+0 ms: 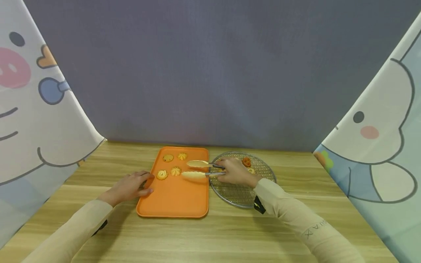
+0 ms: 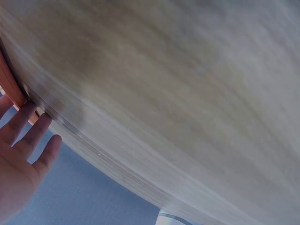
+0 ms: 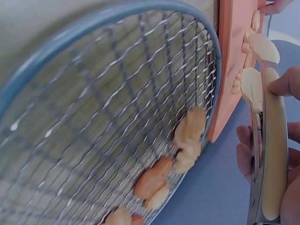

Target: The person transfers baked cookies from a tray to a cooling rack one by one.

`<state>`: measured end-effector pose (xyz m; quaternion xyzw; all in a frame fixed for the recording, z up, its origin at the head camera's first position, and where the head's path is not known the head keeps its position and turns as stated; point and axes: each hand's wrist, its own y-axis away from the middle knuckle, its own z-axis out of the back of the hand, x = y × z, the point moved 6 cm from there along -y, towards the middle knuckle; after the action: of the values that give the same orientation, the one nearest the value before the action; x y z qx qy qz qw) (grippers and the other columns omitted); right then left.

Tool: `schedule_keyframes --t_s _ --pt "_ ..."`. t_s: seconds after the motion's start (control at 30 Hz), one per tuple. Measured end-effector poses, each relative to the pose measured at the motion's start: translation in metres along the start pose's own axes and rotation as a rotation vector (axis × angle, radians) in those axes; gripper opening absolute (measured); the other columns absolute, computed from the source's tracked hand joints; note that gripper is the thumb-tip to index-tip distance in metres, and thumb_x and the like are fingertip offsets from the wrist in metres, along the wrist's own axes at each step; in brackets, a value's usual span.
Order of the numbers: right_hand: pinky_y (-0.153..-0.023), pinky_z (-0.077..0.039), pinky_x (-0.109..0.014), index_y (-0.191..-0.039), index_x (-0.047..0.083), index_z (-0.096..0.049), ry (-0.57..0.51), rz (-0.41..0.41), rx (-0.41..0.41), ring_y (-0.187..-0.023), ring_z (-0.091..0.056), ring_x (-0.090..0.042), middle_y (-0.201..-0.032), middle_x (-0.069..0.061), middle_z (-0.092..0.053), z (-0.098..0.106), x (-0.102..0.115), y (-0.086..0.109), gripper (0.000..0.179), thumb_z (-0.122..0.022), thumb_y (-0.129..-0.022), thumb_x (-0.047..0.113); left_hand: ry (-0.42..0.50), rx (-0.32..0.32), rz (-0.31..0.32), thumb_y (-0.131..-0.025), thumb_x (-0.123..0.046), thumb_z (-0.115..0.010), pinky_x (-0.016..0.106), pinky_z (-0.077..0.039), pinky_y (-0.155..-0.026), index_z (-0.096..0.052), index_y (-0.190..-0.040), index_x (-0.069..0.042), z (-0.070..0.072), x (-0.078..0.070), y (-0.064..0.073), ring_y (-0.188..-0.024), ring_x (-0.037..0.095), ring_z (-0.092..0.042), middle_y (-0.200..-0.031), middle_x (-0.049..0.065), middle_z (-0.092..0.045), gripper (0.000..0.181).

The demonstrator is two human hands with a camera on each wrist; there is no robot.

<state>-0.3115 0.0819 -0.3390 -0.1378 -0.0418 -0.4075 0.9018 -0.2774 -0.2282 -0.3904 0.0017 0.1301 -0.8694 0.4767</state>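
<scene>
My right hand [image 1: 234, 171] grips a pair of tongs [image 3: 274, 145] with cream-coloured tips. In the head view, the two tips stand apart above the orange tray [image 1: 175, 200], with no cookie visible between them. Several cookies lie on the tray's upper half, among them a round one [image 1: 168, 157] and a flower-shaped one [image 1: 175, 171]. At the tray's left edge is my left hand [image 1: 129, 187]; its fingers, fairly straight in the left wrist view, touch the rim, and they hold nothing else.
Right of the tray sits a round wire rack [image 1: 235, 201]. It bears several cookies, including a reddish-brown one [image 1: 246, 162], and my right hand hides part of it. Both stand on a wooden table [image 1: 236, 233], with a grey cloth wall [image 1: 210, 73] behind.
</scene>
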Motion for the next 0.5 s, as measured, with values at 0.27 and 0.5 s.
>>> schedule_keyframes --t_s 0.27,0.5 --pt "-0.049 -0.033 -0.021 -0.117 0.005 -0.063 -0.017 0.017 0.051 -0.060 -0.045 -0.010 -0.097 -0.009 -0.064 -0.013 0.013 -0.019 0.046 -0.067 -0.076 0.024 -0.008 -0.010 -0.012 -0.082 -0.036 -0.066 0.052 -0.049 -0.074 -0.060 -0.114 -0.004 0.001 -0.001 -0.001 -0.096 0.037 -0.060 -0.114 0.018 -0.059 0.046" --pt "-0.045 -0.027 -0.020 -0.115 0.006 -0.064 -0.025 0.002 0.071 -0.055 -0.037 -0.008 -0.092 -0.008 -0.063 -0.018 0.020 -0.031 0.043 -0.067 -0.077 0.025 0.000 -0.011 -0.012 -0.081 -0.036 -0.067 0.051 -0.050 -0.074 -0.060 -0.114 -0.005 0.002 -0.001 -0.002 -0.095 0.036 -0.061 -0.113 0.018 -0.059 0.046"
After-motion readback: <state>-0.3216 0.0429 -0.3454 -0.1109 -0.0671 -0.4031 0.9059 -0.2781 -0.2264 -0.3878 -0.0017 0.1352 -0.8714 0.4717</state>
